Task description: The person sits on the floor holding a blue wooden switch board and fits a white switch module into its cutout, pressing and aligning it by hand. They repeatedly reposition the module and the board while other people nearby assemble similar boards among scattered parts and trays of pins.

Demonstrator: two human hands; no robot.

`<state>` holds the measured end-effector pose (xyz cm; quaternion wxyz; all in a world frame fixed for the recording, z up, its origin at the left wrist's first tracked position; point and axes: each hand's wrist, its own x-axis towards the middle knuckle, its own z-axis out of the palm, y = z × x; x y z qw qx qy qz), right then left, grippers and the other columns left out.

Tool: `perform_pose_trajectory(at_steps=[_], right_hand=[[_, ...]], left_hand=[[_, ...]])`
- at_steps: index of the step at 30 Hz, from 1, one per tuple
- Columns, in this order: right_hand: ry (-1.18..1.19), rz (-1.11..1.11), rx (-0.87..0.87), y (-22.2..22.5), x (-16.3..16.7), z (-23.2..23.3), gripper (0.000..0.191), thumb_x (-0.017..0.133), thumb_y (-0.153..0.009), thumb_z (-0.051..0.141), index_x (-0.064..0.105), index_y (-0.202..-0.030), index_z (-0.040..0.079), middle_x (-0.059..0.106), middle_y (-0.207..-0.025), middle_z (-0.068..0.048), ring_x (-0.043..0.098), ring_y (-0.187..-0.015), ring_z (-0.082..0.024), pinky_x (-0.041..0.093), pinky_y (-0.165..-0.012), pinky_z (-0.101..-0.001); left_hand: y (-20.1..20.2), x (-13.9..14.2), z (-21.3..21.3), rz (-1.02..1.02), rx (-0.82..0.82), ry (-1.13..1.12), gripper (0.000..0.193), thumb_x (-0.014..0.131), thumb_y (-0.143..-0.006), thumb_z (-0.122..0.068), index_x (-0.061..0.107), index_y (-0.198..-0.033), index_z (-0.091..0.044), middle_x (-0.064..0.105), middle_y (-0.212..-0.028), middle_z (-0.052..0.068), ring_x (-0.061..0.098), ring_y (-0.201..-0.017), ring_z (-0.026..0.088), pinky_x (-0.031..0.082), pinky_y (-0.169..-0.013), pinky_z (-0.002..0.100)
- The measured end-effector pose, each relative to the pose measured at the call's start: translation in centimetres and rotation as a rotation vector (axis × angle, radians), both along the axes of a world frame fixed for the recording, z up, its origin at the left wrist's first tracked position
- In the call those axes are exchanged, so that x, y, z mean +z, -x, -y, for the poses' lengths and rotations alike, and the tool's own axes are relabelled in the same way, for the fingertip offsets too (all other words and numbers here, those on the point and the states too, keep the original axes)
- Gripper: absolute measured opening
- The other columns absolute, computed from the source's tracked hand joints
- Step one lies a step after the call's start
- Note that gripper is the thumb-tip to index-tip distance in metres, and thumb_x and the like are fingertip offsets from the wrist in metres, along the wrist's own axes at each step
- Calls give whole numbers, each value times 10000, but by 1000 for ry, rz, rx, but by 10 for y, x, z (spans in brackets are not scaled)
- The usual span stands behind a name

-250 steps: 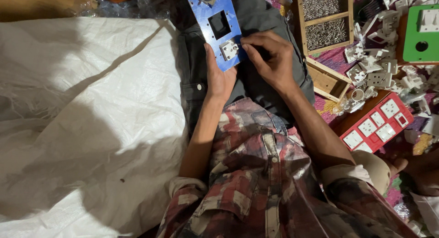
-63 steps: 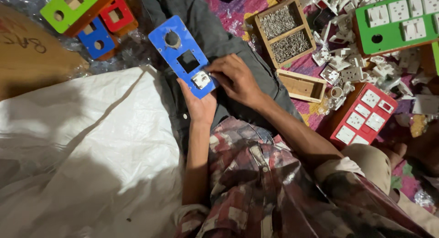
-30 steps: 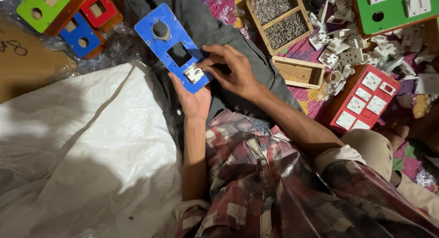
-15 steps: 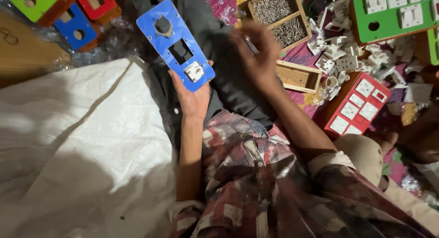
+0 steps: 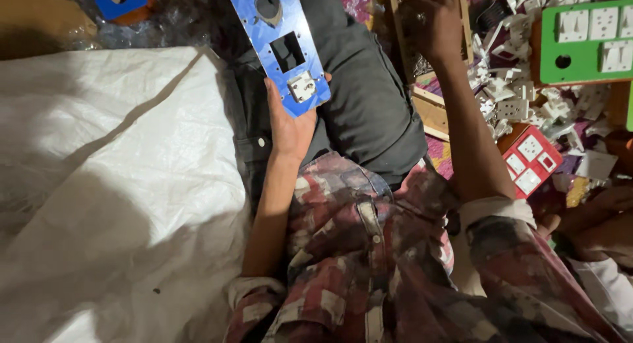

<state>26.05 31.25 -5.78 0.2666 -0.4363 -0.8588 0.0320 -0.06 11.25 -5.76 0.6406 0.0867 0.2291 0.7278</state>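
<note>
While left hand (image 5: 290, 122) grips it, blue plate (image 5: 277, 46), white socket (image 5: 302, 87) fitted

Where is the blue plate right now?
In the head view, the blue plate sits top centre, held from below by the left hand over the dark-trousered lap, left of the wooden tray.

Long blue plastic switch plate (image 5: 280, 46): far end cut off by top edge. Left hand (image 5: 290, 122): fingers hidden behind plate. Right hand (image 5: 432, 23): fingertips blurred inside wooden compartment tray (image 5: 402, 46), contents unreadable. Green rectangular switch board (image 5: 583, 36), far right: cut by right edge. White plastic parts pile (image 5: 521, 99): pieces too small to distinguish.
</note>
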Motion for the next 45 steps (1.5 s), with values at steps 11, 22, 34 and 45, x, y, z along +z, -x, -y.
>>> perform_pose_trajectory(at_steps=[11,22,34,45], right_hand=[[37,142,19,6,20,3,111,813,-813,136,829,-919,165,732,-958,-89,685,-906,-324,555,-774,-408],[40,-267,-125,1,-5,3,57,752,-957,-29,721,-1000,-7,712,-934,-136,695,-854,-253,565,-758,-358],[562,-600,205,96,88,123,108,761,-1008,-27,737,-1112,-14,753,-1116,-135,749,-1000,-212,615,-876,-311],[324,-399,302,126,100,133,168,807,-942,-47,732,-1087,-13,698,-1070,-132,657,-1030,-291,535,-893,-383]], left_hand=[[0,3,-2,-3,-11,18,662,395,-1098,-603,510,-1458,-60,656,-1331,145,647,-1219,319,467,-1090,440],[-1,5,0,-7,-8,12,645,383,-1110,-595,520,-1445,-62,669,-1313,156,653,-1216,317,478,-1088,445],[-1,-3,1,44,7,-16,609,390,-1149,-568,519,-1477,-71,627,-1388,101,584,-1287,257,432,-1111,442],[-2,-15,0,107,44,49,569,428,-1112,-555,508,-1476,-125,583,-1409,48,530,-1326,202,374,-1188,420]])
